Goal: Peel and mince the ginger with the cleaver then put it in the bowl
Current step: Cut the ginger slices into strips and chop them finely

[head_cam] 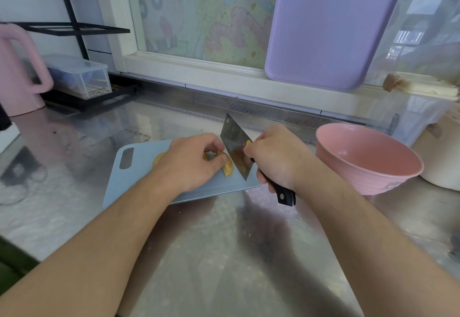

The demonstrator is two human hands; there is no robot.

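Steel tabletop (211,254) lies nearest, carrying a blue cutting board (139,179) on which the ginger (227,166) is pinched by the left hand (191,161). Touching the ginger, the cleaver (236,147) is gripped at its black handle by the right hand (276,157), fingers curled. A pink bowl (368,157) is set just beside the board.

Pale blue cutting board (139,177), yellow-tan ginger (227,166), silver cleaver (234,142) with black handle, pink ribbed bowl (368,157), lilac board (331,28).
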